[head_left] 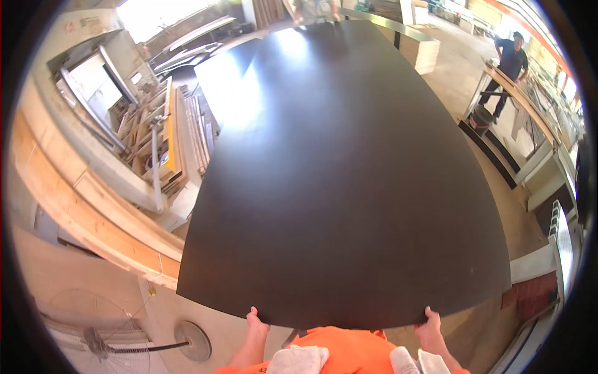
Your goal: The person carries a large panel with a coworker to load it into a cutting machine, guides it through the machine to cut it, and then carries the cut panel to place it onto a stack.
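Observation:
A large dark sheet panel (349, 181) with a smooth, shiny face fills the middle of the view and stretches away from me. Along its near edge, my left hand (256, 321) is closed on the panel towards the left, thumb on top and fingers hidden beneath. My right hand (429, 324) grips the same edge further right in the same way. At the far end stands another person (314, 9), partly cut off by the frame, close to the panel's far edge. Pale cloth pieces (299, 360) lie against my orange garment (342, 344).
Long wooden beams (93, 206) run along the left, near a pedestal fan (96, 341). Stacked boards (427, 53) stand beyond the panel's far right side. A person in dark clothes (512, 59) stands at right by a wooden frame (523, 96) and a dark bucket (481, 118).

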Motion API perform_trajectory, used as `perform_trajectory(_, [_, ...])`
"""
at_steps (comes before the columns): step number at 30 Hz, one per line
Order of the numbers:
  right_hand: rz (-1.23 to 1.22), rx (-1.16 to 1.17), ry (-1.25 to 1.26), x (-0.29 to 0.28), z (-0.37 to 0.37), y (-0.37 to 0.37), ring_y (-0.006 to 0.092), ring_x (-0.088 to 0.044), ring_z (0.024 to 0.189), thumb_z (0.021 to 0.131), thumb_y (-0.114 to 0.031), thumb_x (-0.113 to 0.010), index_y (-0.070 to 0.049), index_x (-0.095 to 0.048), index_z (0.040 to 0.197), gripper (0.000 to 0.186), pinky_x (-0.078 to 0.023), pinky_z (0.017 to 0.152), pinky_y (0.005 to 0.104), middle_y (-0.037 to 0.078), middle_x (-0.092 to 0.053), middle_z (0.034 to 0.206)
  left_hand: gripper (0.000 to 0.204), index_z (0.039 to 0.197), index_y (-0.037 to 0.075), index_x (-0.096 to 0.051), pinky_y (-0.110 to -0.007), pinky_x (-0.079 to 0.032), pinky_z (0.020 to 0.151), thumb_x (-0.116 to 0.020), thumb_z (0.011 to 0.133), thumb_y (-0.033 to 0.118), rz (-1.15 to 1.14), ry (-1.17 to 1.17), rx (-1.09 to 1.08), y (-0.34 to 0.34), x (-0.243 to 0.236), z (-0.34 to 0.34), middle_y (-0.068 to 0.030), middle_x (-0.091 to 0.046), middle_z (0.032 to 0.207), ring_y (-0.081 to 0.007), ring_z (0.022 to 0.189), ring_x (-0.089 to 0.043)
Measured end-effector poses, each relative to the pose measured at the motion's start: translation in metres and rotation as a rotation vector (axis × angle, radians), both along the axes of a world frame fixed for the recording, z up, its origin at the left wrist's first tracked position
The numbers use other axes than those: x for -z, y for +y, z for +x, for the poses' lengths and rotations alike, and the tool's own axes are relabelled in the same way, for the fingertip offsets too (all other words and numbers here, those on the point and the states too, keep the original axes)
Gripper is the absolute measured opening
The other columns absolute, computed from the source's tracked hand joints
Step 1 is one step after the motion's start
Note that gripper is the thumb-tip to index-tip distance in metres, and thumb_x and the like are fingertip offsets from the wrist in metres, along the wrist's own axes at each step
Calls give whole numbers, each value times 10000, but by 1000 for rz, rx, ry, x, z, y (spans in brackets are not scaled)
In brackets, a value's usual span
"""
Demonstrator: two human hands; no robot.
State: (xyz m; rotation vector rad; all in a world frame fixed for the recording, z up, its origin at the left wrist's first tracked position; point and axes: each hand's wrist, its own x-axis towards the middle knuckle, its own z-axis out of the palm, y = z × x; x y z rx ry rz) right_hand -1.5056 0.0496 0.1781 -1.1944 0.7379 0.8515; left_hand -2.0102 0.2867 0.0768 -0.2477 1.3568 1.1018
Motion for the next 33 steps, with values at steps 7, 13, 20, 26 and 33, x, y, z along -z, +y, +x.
perform_trajectory(7, [-11,81,13,-50,-130,-224,226,-625,1002,905,-148,-584,-71,-591,1109,219,-522,866,418,49,-641,1107,394,1192,101,-601,-474,-455,968,-470,985,409,-189,69,167,-175,2,-90,-15,-608,1243,-259,1109,-568])
perform_trajectory(13, [-244,149,0,-94,-262,-324,247,-611,972,875,-117,-646,-32,-587,1078,228,-505,823,423,95,-635,1060,469,1268,77,-550,-489,-467,969,-419,965,411,845,345,578,-312,124,-276,-74,-572,1286,-323,1149,-547])
perform_trajectory(20, [-274,270,2,-117,-409,-492,223,-609,957,858,-113,-670,-43,-605,1104,264,-483,834,388,69,-645,1069,464,1266,80,-551,-490,-473,963,-411,970,409,110,204,766,-422,8,-323,-73,-576,1280,-324,1142,-552])
perform_trajectory(26, [-259,312,30,-131,-534,-578,248,-617,1004,858,-63,-621,-30,-566,1149,298,-501,844,413,81,-639,1104,460,1263,82,-552,-491,-477,958,-403,974,408,112,162,812,-490,-23,-411,-72,-579,1274,-324,1135,-556])
perform_trajectory(33, [-292,404,147,-116,-663,-661,256,-599,1061,870,-73,-576,-38,-541,1128,263,-484,927,430,84,-624,1096,455,1261,85,-553,-491,-483,952,-395,979,406,112,134,792,-539,-37,-515,-71,-582,1267,-324,1128,-561])
